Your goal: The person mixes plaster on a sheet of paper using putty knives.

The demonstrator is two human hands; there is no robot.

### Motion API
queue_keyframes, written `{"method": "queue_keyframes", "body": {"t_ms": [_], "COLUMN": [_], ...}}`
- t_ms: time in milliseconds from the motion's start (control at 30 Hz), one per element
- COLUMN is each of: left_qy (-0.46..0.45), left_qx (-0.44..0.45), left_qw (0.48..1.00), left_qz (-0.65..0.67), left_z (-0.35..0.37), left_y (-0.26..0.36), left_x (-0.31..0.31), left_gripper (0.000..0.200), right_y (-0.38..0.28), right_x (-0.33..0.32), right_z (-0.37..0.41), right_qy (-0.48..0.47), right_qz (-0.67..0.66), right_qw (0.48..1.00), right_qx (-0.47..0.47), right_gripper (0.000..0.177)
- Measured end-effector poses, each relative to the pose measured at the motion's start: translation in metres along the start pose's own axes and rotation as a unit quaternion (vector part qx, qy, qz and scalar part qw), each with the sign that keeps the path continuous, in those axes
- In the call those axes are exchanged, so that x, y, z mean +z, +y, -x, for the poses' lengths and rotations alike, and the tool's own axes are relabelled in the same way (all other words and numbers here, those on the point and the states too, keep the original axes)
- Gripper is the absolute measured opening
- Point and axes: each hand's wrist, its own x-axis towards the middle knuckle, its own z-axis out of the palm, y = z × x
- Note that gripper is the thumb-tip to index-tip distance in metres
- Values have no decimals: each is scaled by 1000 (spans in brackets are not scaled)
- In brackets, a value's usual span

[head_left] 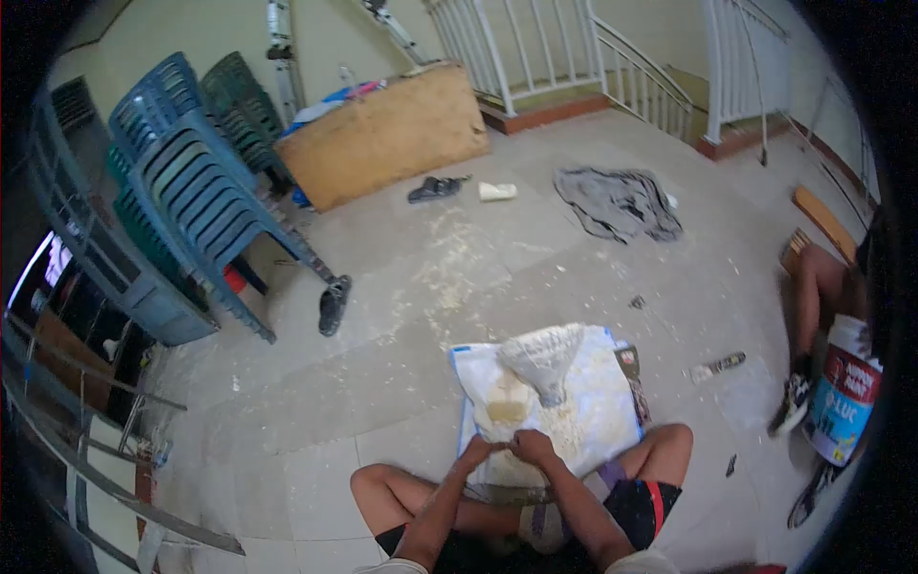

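My left hand [477, 450] and my right hand [532, 447] meet low over a powder-strewn white sack [601, 397] in front of my crossed legs. Both hands are closed, fingertips together. Whatever lies between them is too small to make out. Just beyond them on the sack is a small tan block [507, 411]. Farther back lies a grey-white, cone-shaped thing [543, 362] crusted with powder, its narrow end towards me. A dark patterned item [627, 364] sticks out at the sack's right edge.
A scraper [717, 366] lies to the right. Beside another person's leg [813, 287] stands a paint bucket [843, 392]. Ahead are a crumpled grey cloth [620, 203], sandals [333, 304] and a white roll [497, 191]. Stacked blue chairs [206, 191] stand left, near a wooden board [387, 134].
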Motion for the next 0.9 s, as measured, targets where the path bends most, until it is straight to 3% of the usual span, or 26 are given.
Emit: {"method": "queue_keyframes", "body": {"t_ms": [167,233,367,467,567,633,700,800,900], "left_qy": [-8,-12,-21,-24,-28,-29,-31,-28,-30], "left_qx": [14,-31,-83,-74,-67,-65,-61,-48,-40], "left_qw": [998,997,992,991,990,990,989,989,988], "left_qz": [61,68,98,109,117,122,128,138,147], "left_z": [8,23,37,28,24,22,21,21,22], "left_y": [12,48,78,73,68,65,62,59,58], "left_x": [3,3,1,0,-2,-2,-3,-6,-5], "left_gripper": [56,55,54,55,55,55,55,55,56], "right_y": [-7,3,0,11,21,22,29,30,-10], "right_x": [-8,-2,-10,-8,-2,-2,6,4,-24], "right_z": [6,6,5,0,2,2,3,2,18], "right_qy": [50,91,12,-41,-14,-50,-27,-27,-29], "right_qz": [-6,-21,-31,-70,-29,-95,-103,-101,17], "right_qw": [997,995,993,992,999,994,994,994,988], "right_qx": [56,34,115,100,-13,-7,-27,16,152], "right_gripper": [35,36,41,43,40,33,33,35,44]}}
